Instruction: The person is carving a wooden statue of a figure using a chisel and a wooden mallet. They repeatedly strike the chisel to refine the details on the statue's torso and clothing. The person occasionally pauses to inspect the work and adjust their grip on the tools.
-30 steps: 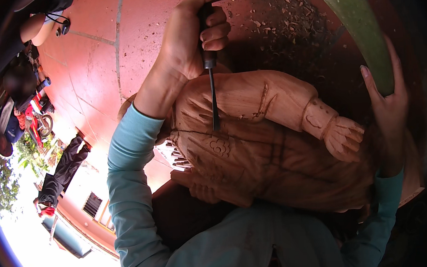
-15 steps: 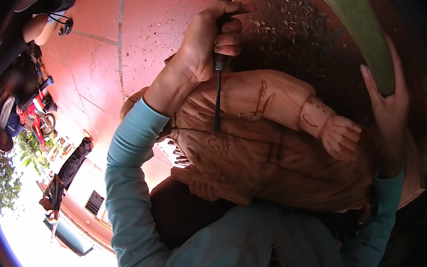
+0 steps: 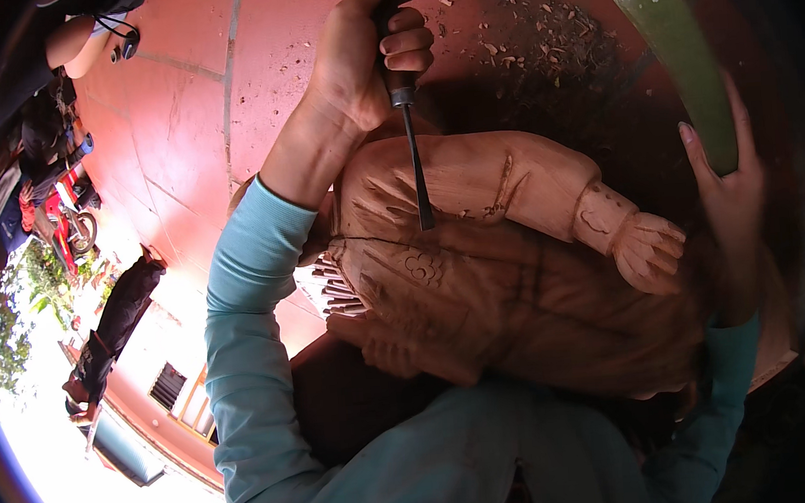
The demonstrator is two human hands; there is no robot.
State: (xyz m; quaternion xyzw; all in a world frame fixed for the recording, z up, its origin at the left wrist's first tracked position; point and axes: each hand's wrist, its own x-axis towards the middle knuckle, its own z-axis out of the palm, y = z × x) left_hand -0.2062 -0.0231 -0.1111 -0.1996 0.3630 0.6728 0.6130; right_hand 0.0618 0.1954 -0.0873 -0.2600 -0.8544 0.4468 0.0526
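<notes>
A carved wooden figure (image 3: pixel 480 311) lies across my lap, its long-sleeved arm (image 3: pixel 546 183) stretching right to a carved hand. My left hand (image 3: pixel 354 61) is closed round the dark handle of a chisel (image 3: pixel 420 177) above the figure's far side. The chisel's flat blade points down, its tip over the carved folds where sleeve meets chest; whether it touches the wood I cannot tell. On the right, my right hand (image 3: pixel 733 199) grips the near end of a thick, slightly curved green club (image 3: pixel 681 59). The club points up and away, with a paler far end.
Wood chips (image 3: pixel 546 40) are scattered on the red tiled floor (image 3: pixel 173 109) beyond the figure. At left are seated people, a red motorbike (image 3: pixel 69 217) and a standing person (image 3: pixel 117 324) in dark clothes. Thin tools (image 3: pixel 336 288) seem to lie in a row beside the figure.
My left hand has moved up and left, and the chisel's tip has shifted slightly up and right, so the chisel leans the other way. The club sits slightly farther right in view.
</notes>
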